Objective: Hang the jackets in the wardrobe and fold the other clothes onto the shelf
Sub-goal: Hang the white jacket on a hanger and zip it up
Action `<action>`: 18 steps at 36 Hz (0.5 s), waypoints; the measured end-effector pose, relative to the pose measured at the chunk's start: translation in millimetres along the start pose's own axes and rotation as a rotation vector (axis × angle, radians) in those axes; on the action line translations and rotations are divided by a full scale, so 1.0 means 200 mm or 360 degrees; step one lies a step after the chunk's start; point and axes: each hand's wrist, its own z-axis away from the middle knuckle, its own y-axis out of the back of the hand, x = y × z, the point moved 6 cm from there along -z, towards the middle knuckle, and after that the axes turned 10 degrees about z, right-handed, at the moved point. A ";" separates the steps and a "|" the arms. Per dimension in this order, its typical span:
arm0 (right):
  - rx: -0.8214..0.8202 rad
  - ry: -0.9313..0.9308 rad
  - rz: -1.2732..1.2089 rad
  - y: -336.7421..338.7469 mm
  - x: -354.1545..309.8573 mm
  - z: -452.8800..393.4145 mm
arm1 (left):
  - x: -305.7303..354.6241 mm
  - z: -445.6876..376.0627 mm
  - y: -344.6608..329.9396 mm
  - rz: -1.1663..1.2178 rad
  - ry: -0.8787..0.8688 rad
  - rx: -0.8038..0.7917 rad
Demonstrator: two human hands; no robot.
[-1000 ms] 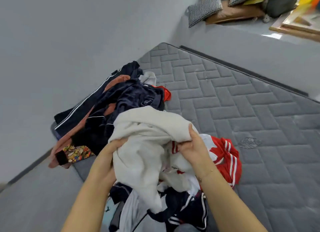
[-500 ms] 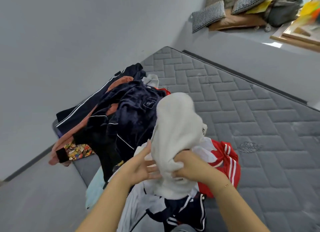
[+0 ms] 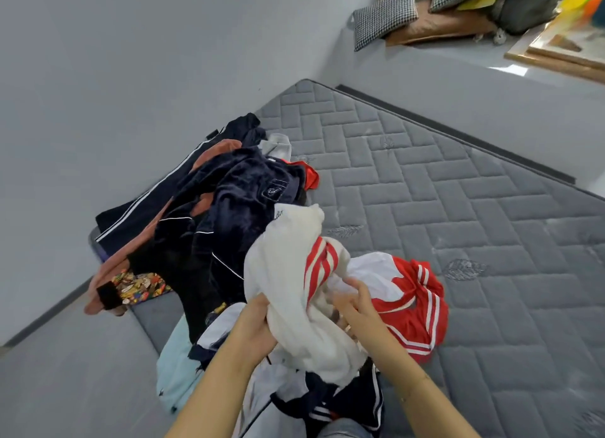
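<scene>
A white garment with red stripes point(image 3: 288, 274) is bunched up over a pile of clothes on the grey quilted mattress point(image 3: 474, 241). My left hand point(image 3: 258, 329) grips its left side. My right hand point(image 3: 357, 310) reaches into its folds, fingers curled in the cloth. To the right of it lies a red and white jacket point(image 3: 412, 306). A dark navy velvet jacket point(image 3: 229, 215) lies behind the white one, over a brown garment point(image 3: 131, 254) and striped navy trousers point(image 3: 147, 205). More white and navy clothes point(image 3: 320, 401) lie under my wrists.
The grey wall point(image 3: 131, 61) runs along the mattress's left side. A pale blue garment point(image 3: 176, 365) hangs off the near corner, over the grey floor point(image 3: 65, 388). Checked cushions point(image 3: 383, 15) and a wooden frame point(image 3: 556, 54) lie at the far right.
My left hand has closed on the white garment again. The raised white bundle has dropped and turned, showing red stripes. My right hand has moved deeper into the cloth.
</scene>
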 end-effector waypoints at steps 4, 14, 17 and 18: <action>0.0096 0.0202 -0.0300 -0.05 -0.15 -0.08 | 0.00 0.08 -0.09 -0.0117 0.0016 -0.0275; 0.0507 0.0480 -0.0515 0.15 -0.38 -0.12 | 0.25 0.14 0.02 -0.0487 -0.0362 0.0039; 0.0656 0.0620 -0.0396 0.26 -0.44 -0.10 | 0.34 0.14 0.10 -0.0458 -0.0477 0.0248; 0.0680 0.0683 -0.0331 0.27 -0.48 -0.09 | 0.34 0.14 0.10 -0.0504 -0.0498 0.0306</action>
